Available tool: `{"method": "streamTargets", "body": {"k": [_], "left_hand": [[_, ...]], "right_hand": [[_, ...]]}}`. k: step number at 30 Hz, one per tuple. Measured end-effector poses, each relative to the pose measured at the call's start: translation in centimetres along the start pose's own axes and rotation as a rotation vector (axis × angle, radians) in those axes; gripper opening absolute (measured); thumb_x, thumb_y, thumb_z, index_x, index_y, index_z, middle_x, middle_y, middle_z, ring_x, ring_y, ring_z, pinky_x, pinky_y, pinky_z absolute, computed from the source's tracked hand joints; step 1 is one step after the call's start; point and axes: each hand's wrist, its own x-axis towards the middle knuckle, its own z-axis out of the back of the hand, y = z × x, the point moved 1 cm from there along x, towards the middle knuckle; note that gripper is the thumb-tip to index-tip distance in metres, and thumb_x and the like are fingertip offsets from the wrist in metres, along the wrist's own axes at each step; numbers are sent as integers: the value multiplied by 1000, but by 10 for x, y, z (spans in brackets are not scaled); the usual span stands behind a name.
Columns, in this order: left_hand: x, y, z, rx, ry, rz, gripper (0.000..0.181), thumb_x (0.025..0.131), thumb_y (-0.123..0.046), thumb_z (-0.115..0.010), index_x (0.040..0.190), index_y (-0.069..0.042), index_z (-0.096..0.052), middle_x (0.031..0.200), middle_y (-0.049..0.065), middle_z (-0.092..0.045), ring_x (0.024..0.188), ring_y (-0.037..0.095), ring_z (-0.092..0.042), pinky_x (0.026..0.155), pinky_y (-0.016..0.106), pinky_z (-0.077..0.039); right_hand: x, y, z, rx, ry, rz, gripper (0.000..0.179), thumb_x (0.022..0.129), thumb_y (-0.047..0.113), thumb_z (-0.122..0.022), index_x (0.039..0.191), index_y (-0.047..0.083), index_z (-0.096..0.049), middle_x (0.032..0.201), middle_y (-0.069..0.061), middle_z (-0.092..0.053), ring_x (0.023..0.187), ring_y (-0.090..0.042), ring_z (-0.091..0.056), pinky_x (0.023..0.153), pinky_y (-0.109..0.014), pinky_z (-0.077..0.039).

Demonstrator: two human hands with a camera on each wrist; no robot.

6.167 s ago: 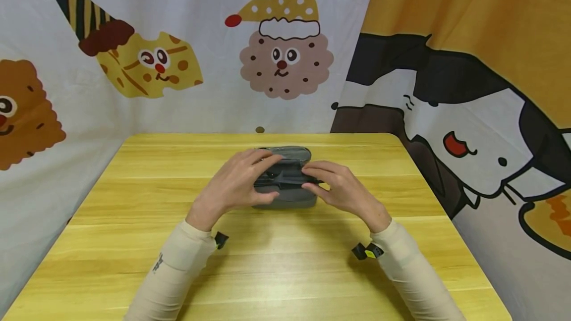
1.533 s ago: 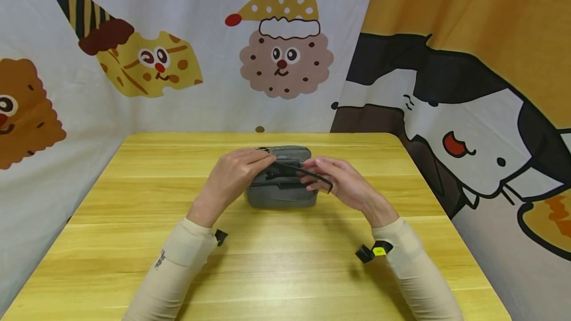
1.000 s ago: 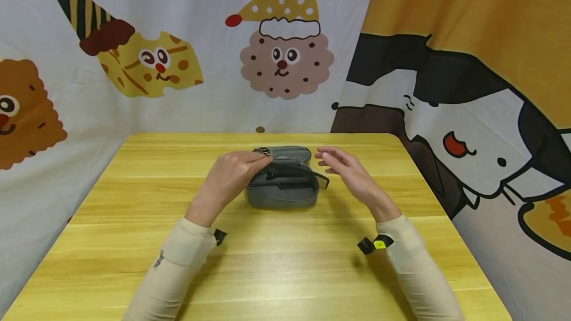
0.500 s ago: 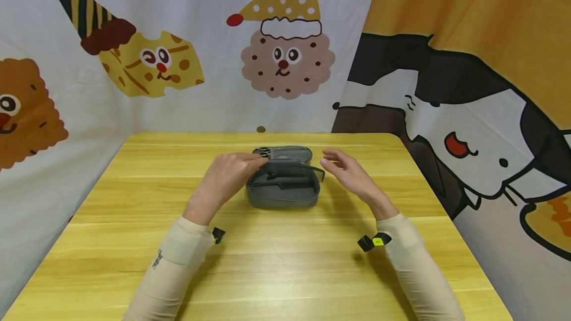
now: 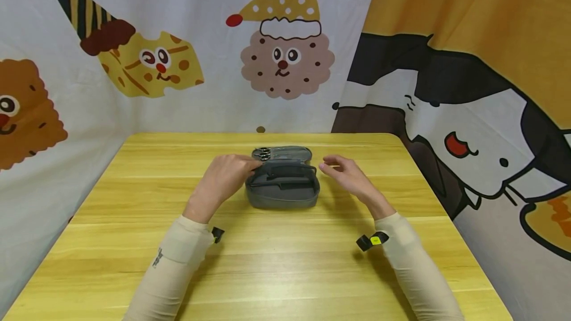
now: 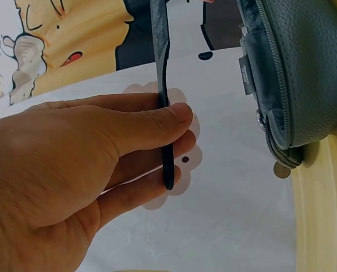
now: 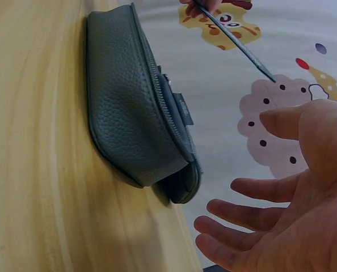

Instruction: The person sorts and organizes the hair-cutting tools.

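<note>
A grey zip-up case [image 5: 283, 201] stands on the table with its lid [image 5: 292, 152] folded open toward the back. Above the case, my left hand [image 5: 225, 180] pinches a slim black comb [image 6: 164, 51] by its handle, between thumb and fingers. In the head view the comb stretches rightward across the case's opening. My right hand [image 5: 350, 177] hovers beside the case's right end, its fingers [image 7: 259, 190] apart and loosely bent, holding nothing. The comb's free tip points toward this hand in the right wrist view.
Metal finger rings like those of scissors [image 5: 263, 153] show at the lid's left end. A long dark item [image 5: 285, 186] lies inside the case near its front wall. The wooden table [image 5: 285, 261] backs onto a printed cloth [image 5: 178, 113].
Both hands were at the case's opening; the comb has since come up in the left hand. The right hand has drawn off to the right, and the comb has turned and shifted slightly left.
</note>
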Motion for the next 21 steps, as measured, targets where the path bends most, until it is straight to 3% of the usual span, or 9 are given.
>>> {"method": "streamTargets", "body": {"k": [11,21], "left_hand": [[0,7,-6,-43,122,93,32,97,-11,-90,128,-16,-88,119,6,-88,89,25,-84,75,42,-71],[-1,5,-6,-16,166,93,29,96,-8,-90,123,-16,-89,114,7,-89,90,26,-84,76,43,-71]], "right_hand": [[4,-7,-14,-23,53,-34,60,115,46,-66,158,4,-63,159,-19,-65,147,-43,-64,118,-59,-58],[1,-5,-21,-8,52,-20,41,113,34,-70,143,7,-74,142,-17,-74,120,-32,-76,100,-50,-66]]}}
